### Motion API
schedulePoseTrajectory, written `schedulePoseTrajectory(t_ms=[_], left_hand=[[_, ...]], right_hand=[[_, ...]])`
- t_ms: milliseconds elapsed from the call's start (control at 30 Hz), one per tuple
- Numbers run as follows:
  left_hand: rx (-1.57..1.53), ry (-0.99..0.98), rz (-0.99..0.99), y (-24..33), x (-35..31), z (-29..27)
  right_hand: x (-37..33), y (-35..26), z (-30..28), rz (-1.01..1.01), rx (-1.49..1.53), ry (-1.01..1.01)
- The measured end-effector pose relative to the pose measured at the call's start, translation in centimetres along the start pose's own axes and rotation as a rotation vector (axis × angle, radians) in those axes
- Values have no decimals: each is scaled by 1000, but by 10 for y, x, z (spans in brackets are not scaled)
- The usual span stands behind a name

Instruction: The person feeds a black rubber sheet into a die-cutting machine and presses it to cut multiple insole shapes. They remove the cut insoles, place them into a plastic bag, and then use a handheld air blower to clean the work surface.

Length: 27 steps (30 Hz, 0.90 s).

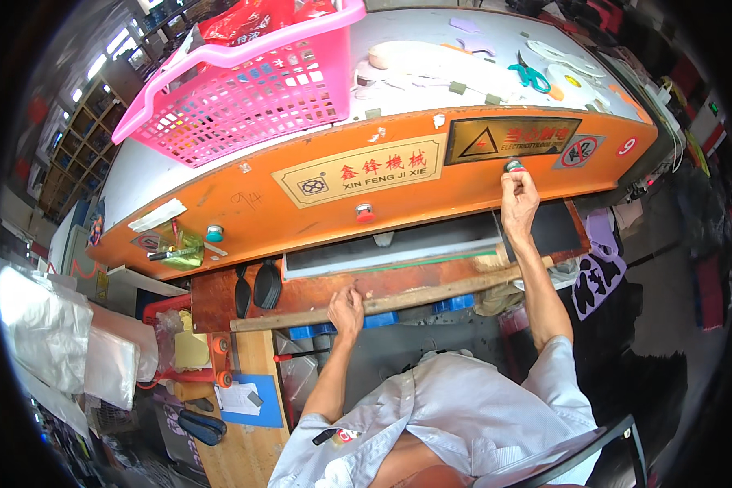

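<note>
My right hand (519, 195) is raised to the orange front panel (252, 199) of a machine. Its fingers are pressed together at a round green push button (513, 166) below the black-and-gold warning plate. Lower and to the left, my left hand (346, 311) rests over a long wooden bar (285, 318) along the reddish-brown work board (216, 294). Its fingers are loosely bent, a little apart, and touch the board with nothing seen in them. Left of that hand lie dark sole-shaped pieces, one single piece (242, 293) and a small stack (267, 285).
A pink plastic basket (248, 102) with red packets stands on the machine top, near teal-handled scissors (531, 75) and pale cut pieces. The panel also bears a red button (365, 213) and another green button (214, 234). A brush (490, 262) lies by the board's right end.
</note>
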State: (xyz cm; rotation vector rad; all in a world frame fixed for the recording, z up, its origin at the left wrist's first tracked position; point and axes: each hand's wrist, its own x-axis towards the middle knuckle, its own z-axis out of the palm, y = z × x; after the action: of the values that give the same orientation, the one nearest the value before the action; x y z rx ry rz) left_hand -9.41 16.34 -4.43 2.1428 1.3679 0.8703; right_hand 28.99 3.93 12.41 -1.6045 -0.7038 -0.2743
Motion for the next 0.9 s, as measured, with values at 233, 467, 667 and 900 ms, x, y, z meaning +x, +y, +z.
schedulePoseTrajectory(t_ms=[233, 467, 667, 900], left_hand=[[9, 12, -61, 14, 60, 9], [3, 0, -125, 16, 68, 8], [-26, -18, -62, 15, 64, 3], [-93, -104, -99, 6, 43, -6]], right_hand=[[-61, 29, -26, 83, -66, -285], [-164, 34, 12, -11, -312, -493], [-189, 28, 27, -164, -360, -479], [-204, 36, 21, -63, -410, -533]])
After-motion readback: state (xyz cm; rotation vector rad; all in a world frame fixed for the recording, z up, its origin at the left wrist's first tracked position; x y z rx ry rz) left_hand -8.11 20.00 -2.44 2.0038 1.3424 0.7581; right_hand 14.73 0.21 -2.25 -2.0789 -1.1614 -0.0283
